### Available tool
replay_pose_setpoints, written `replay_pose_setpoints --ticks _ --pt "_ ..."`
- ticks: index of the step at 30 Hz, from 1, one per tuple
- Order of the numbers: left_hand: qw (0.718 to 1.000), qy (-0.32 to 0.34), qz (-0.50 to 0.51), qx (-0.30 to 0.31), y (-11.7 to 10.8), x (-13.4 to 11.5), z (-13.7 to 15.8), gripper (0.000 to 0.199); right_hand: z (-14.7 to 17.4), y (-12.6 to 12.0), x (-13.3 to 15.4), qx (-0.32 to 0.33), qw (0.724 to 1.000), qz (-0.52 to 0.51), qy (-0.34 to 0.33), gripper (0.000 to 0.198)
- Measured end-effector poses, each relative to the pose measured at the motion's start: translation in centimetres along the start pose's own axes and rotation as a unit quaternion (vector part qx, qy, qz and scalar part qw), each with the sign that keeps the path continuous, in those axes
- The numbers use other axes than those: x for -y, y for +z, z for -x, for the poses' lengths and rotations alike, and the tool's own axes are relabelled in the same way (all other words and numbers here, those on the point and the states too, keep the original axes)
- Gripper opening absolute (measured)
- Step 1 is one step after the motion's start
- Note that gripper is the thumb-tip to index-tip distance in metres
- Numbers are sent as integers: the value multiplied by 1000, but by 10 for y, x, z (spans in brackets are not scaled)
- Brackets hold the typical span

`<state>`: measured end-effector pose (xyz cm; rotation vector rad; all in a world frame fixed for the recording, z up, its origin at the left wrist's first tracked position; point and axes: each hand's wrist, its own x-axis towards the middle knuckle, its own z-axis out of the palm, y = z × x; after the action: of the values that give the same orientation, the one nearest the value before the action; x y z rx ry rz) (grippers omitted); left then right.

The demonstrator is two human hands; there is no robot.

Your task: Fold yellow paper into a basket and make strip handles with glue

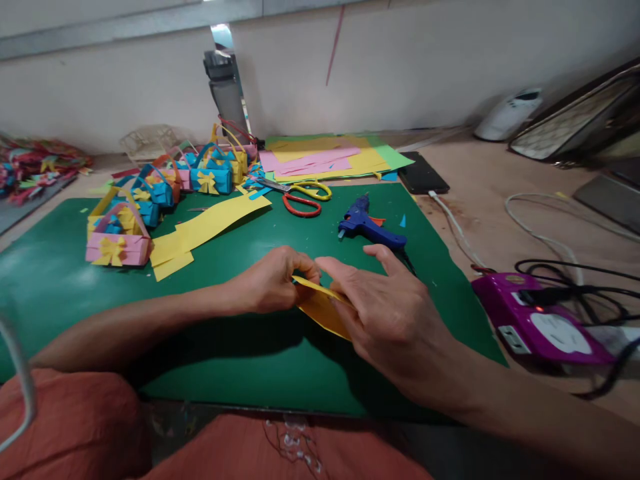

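A folded piece of yellow paper (324, 311) is held between my two hands, above the green mat (240, 373). My left hand (275, 280) pinches its left end with fingers curled. My right hand (395, 313) grips the other end, index finger and thumb along the top edge and one finger raised. Beyond my hands lies a blue hot glue gun (370, 223). Scissors with red and yellow handles (303, 198) rest farther back. Cut strips of yellow paper (210, 230) lie to the left.
Several small paper baskets (117, 247) stand at the left. Stacked coloured sheets (340, 157), a grey bottle (227, 90) and a black phone (424, 172) are at the back. On the right sits a purple power strip (540, 320) with tangled cables.
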<state>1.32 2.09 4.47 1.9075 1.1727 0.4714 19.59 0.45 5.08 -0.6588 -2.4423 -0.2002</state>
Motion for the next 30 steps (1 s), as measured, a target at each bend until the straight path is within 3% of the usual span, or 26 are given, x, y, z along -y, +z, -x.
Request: replay_pose_setpoints --ticks 5,10,14,18,24,30 --pt "999 -28 -27 -9 1 -3 1 15 -1 1 1 5 1000 6 -3 38" --pt "998 -50 39 12 0 -2 0 18 -4 -3 -2 -3 1000 6 8 36" --pt "987 -53 138 59 -8 -5 1 23 -7 -5 -10 20 997 -6 76 38" --pt "978 -35 195 66 -15 -3 2 30 -7 -4 -14 37 990 -33 132 42" --pt "971 -18 231 52 -15 10 -2 42 -4 -9 -13 40 984 -55 167 41" --pt "959 -31 265 91 -21 30 1 48 0 -13 -16 30 968 -76 239 42"
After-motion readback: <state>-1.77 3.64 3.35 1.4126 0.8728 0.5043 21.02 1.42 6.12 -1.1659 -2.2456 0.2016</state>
